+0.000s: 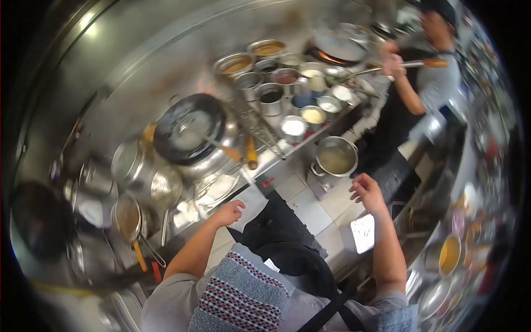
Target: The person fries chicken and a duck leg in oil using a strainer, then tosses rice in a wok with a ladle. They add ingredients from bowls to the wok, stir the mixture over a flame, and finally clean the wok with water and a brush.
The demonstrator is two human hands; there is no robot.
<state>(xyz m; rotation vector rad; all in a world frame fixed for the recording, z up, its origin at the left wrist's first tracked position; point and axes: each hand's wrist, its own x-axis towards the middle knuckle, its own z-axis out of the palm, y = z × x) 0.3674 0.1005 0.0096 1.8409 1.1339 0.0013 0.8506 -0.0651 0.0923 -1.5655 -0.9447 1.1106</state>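
My left hand (228, 213) is at the stove's front edge with its fingers loosely curled apart, holding nothing, near a white cloth (253, 206). My right hand (366, 192) is raised, empty, fingers apart, just below a two-handled pot (337, 156) with cloudy liquid that stands low beside the counter. Ahead of my left hand, a dark wok (191, 130) holds a ladle (215, 145) with a wooden handle. A strainer (166, 187) lies left of it.
Sauce containers (271, 97) line the counter ahead. At the right, a co-worker (437, 77) holds a long-handled tool over a wok (338, 47) with flame beneath. Behind my right arm a counter carries bowls and a yellow-filled container (449, 254). Pots (128, 217) stand at the left.
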